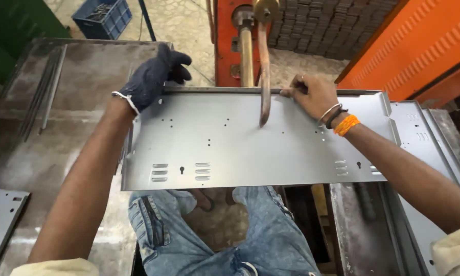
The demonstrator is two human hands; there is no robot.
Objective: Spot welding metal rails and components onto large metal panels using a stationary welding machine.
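Head view: hands [156, 76] [312, 94] grip flat perforated steel panel [260, 153].

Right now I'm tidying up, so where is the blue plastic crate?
The blue plastic crate sits on the floor at the head view's top left, beyond the grey metal table.

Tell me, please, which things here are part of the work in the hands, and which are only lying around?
In hand:
- grey sheet-metal panel, held at its far edge
- gloved left hand
- bare right hand
- curved machine arm over the panel

Lying about:
- blue crate
- metal rods on the left table
- stacked panels at right
- loose panel at lower left
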